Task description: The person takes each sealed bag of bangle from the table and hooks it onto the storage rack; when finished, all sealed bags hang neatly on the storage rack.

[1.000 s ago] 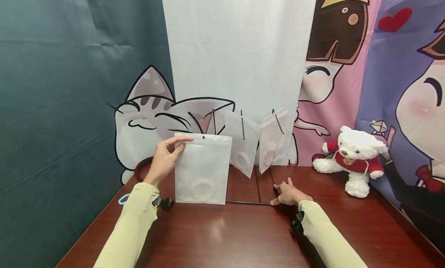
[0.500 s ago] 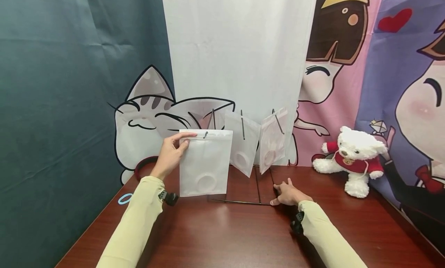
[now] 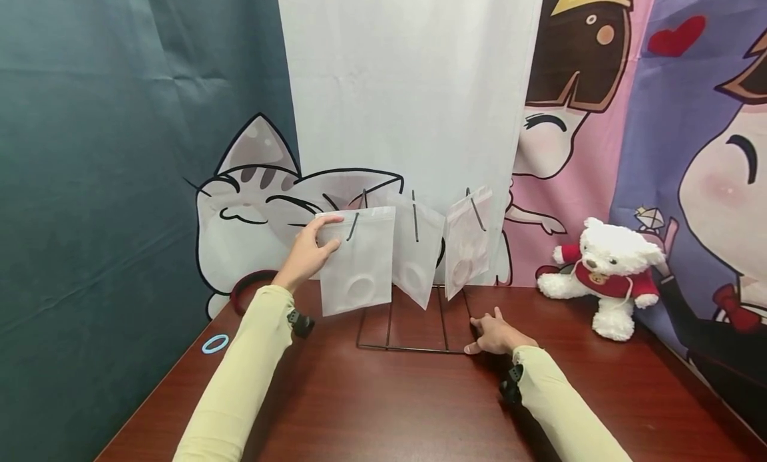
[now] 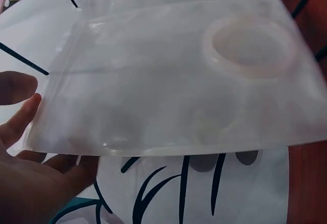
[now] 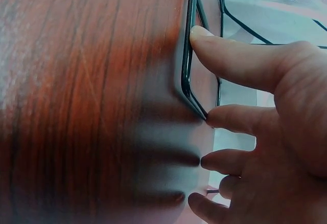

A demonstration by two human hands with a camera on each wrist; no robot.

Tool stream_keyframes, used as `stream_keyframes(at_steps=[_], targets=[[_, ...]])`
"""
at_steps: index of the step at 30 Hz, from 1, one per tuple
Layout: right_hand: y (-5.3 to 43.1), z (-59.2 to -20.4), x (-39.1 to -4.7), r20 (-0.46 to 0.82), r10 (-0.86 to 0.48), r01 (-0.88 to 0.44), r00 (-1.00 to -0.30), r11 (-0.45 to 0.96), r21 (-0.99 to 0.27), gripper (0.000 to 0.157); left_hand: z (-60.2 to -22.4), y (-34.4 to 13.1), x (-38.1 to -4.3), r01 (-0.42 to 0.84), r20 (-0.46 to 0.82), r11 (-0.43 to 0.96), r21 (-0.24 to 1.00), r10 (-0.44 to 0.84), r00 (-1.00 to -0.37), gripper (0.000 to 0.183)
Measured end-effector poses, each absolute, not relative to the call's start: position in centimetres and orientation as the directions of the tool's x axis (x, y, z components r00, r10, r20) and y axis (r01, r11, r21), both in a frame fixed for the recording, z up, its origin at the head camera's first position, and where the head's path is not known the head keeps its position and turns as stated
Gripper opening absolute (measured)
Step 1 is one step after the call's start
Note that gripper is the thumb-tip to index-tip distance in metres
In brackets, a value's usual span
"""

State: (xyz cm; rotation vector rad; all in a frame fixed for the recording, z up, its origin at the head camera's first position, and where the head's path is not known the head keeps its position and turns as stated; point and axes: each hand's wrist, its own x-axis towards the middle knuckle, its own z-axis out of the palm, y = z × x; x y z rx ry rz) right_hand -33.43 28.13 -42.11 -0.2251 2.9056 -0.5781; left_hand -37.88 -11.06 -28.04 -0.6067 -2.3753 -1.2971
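My left hand holds a white translucent zip bag by its upper left corner, thumb and index in front, other fingers behind. Through the bag's top hole passes a dark hook of a black wire display rack. A round ring shape shows low inside the bag in the left wrist view. My right hand, fingers spread, rests at the rack's front right corner. In the right wrist view its thumb lies on the wire and the index fingertip touches the corner.
A second bag and a bundle of bags hang on the other hooks. Left on the brown table lies a light blue ring; a dark red band stands behind my left arm. A white teddy bear sits at the right.
The bag in my left hand has gone up and back; its hole was in front of the hook tip, and the hook now runs through it. My right hand stays put.
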Motion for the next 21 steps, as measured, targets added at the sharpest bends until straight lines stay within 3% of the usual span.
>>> stream_keyframes(at_steps=[12, 21], targets=[[28.1, -41.8, -33.6, -0.143, -0.177, -0.109, -0.974, 0.914, -0.391, 0.079, -27.5, -10.0, -39.8, 0.471, 0.445, 0.642, 0.605, 0.217, -0.869, 0.073], [28.2, -41.9, -33.4, -0.142, -0.175, -0.108, -0.974, 0.916, -0.386, 0.078, -27.1, -9.1, -40.8, 0.437, 0.401, 0.683, 0.586, 0.225, -0.888, 0.081]])
